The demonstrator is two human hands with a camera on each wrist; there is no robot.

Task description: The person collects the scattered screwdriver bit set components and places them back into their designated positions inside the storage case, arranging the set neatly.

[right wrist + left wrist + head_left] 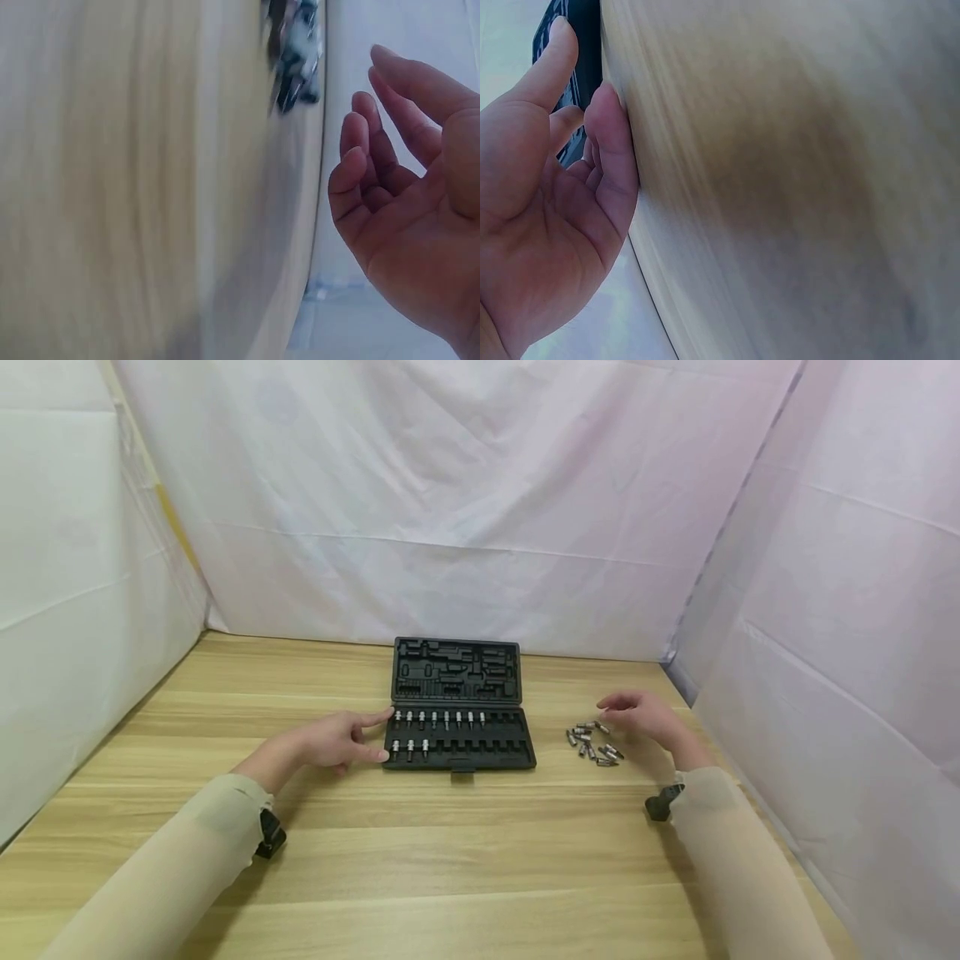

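A black socket case lies unfolded on the table. Silver bit sockets stand in the left part of its back row, and 3 more occupy the left of the front row. My left hand rests at the case's left side, thumb on the front corner and index finger near the hinge; in the left wrist view its other fingers are loosely bent. To the right, my right hand hovers beside a pile of loose bit sockets. The right wrist view shows its fingers relaxed, with nothing between them.
The case's lid, with moulded recesses, leans back behind the tray. A wooden table carries everything. White cloth walls enclose the back and both sides.
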